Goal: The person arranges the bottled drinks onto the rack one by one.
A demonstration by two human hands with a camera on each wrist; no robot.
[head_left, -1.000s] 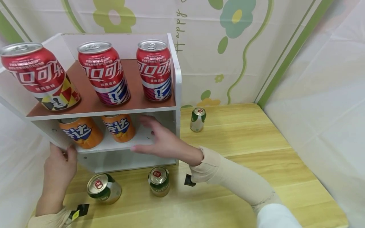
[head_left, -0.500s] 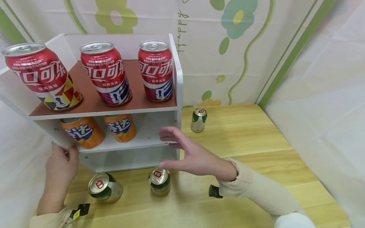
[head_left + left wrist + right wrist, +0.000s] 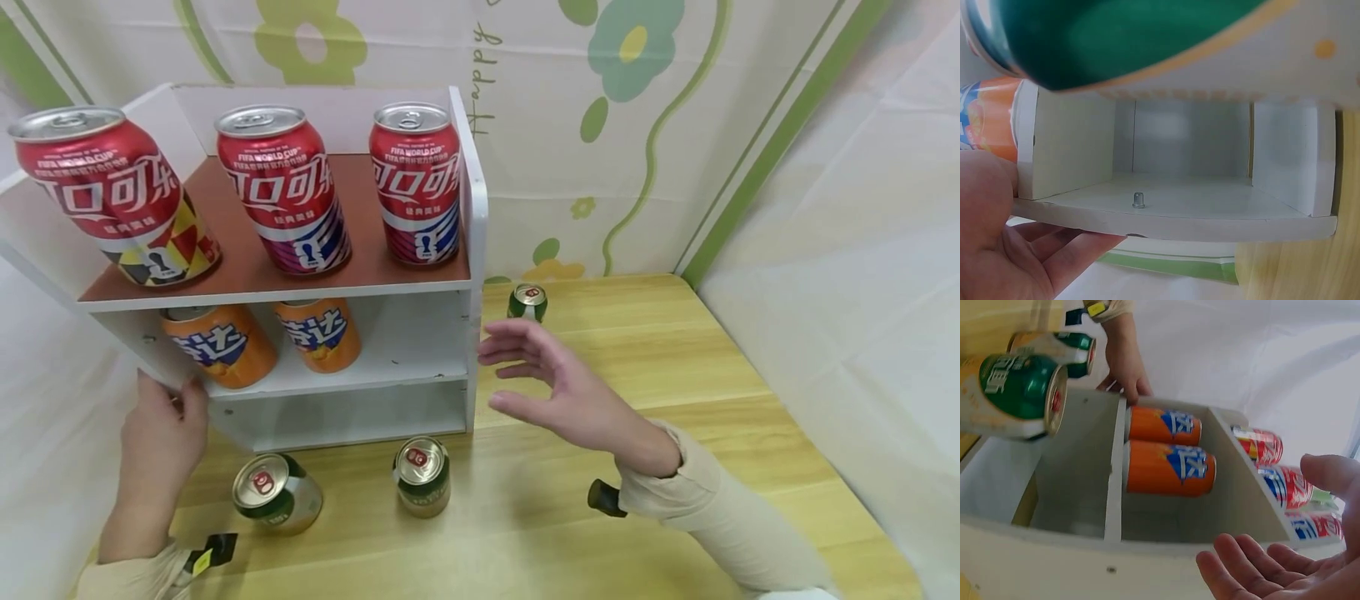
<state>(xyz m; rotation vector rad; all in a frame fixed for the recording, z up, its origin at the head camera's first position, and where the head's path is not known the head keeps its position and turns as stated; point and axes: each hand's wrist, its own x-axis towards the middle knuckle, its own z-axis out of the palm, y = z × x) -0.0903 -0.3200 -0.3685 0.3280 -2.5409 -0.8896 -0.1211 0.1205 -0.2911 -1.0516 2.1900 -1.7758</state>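
A white shelf unit (image 3: pixel 474 350) with a brown top board stands on the table. My left hand (image 3: pixel 163 433) grips its left side panel; in the left wrist view the thumb and fingers (image 3: pixel 1079 256) lie on either side of the board. My right hand (image 3: pixel 566 387) hovers with spread, slightly bent fingers just right of the shelf, holding nothing. Behind it is a green-and-gold can (image 3: pixel 528 302), its lower part hidden by the hand. Two orange soda cans (image 3: pixel 225 346) stand at the left and middle of the middle shelf.
Three red cola cans (image 3: pixel 288 204) stand on the top board. Two more green-and-gold cans, a left one (image 3: pixel 277 493) and a right one (image 3: pixel 422 477), stand before the shelf. A patterned cloth (image 3: pixel 547 108) hangs behind the wooden table (image 3: pixel 720 417).
My right hand has drawn out from the middle shelf and moved right, past the shelf's right side, in front of the back green can. The left hand has kept its grip.
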